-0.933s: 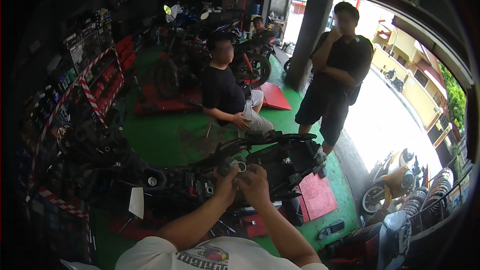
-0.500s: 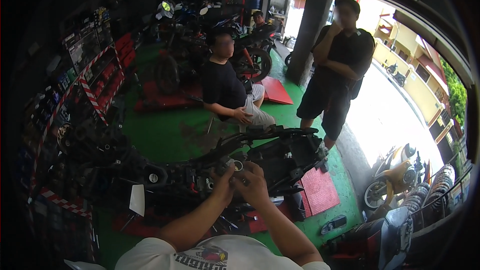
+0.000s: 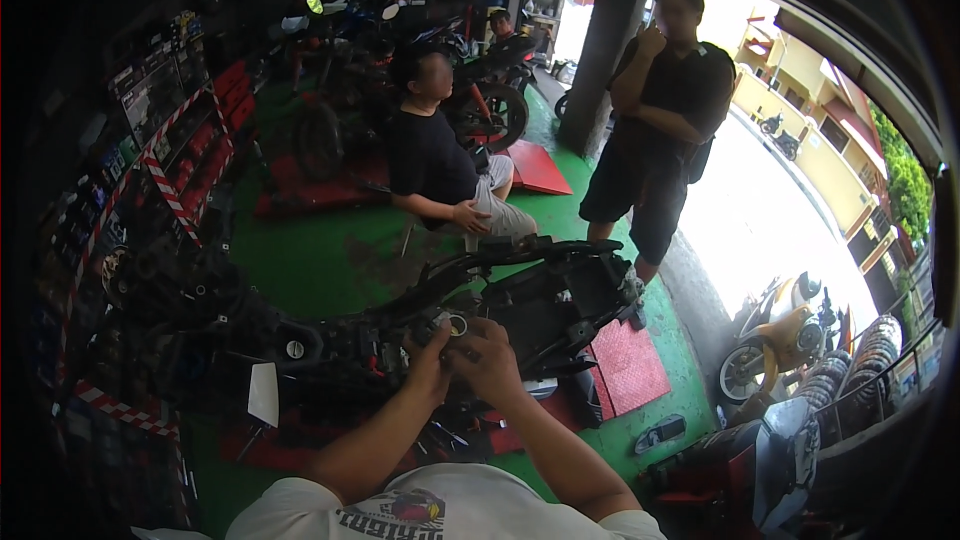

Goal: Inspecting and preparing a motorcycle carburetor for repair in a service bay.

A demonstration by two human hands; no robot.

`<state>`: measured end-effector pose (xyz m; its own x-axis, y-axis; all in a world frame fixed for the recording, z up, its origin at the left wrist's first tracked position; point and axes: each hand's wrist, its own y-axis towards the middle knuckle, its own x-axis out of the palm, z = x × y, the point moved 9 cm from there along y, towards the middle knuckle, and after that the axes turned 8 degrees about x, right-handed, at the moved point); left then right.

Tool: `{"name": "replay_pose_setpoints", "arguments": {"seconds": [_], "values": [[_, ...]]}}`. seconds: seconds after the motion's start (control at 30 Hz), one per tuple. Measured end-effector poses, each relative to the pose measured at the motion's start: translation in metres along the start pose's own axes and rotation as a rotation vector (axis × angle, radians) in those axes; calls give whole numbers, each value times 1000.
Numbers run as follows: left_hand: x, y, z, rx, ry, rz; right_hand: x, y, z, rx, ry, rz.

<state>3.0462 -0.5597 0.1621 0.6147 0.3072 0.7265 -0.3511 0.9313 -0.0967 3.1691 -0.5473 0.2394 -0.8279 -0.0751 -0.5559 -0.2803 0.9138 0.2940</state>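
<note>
Both hands meet over the middle of a partly stripped black motorcycle [image 3: 515, 315]. My left hand [image 3: 429, 360] is closed on a small metal part [image 3: 457, 326] with a round, pale-rimmed mouth, which faces up. My right hand [image 3: 486, 352] is curled against the part's right side, its fingers bent around it. The part's lower portion is hidden by my hands, so its exact kind does not show. Dark frame rails and exposed wiring lie around and beneath the hands. A round silver cap [image 3: 294, 349] sits on the motorcycle to the left.
Beyond the motorcycle, one person [image 3: 435, 155] sits and another [image 3: 660, 110] stands. A white mirror-like panel [image 3: 262, 395] sticks up at near left. Red lift plates [image 3: 630, 370] lie on the green floor. Shelves [image 3: 165, 105] line the left; a yellow motorcycle [image 3: 775, 340] stands at right.
The whole view has shifted slightly, so the scene sits further left and up. My hands keep the round-mouthed part between them in nearly the same pose.
</note>
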Motion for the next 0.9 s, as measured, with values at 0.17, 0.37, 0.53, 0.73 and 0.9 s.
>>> {"name": "replay_pose_setpoints", "arguments": {"seconds": [0.17, 0.37, 0.53, 0.73, 0.9], "values": [[-2, 1, -12, -91, -31, -34, -9, -2, 1, 40, 56, 43], [-4, 1, -9, -104, -29, -76, -9, -8, -1, -28, 31, 67], [-13, -9, -10, -87, 59, -13, 1, -23, 1, 26, 53, 48], [-44, -19, 1, -141, 40, -80, 28, -46, -18, 60, 27, 49], [-85, -36, 10, -218, 53, -140, 61, -82, -38, 64, -33, 115]]}}
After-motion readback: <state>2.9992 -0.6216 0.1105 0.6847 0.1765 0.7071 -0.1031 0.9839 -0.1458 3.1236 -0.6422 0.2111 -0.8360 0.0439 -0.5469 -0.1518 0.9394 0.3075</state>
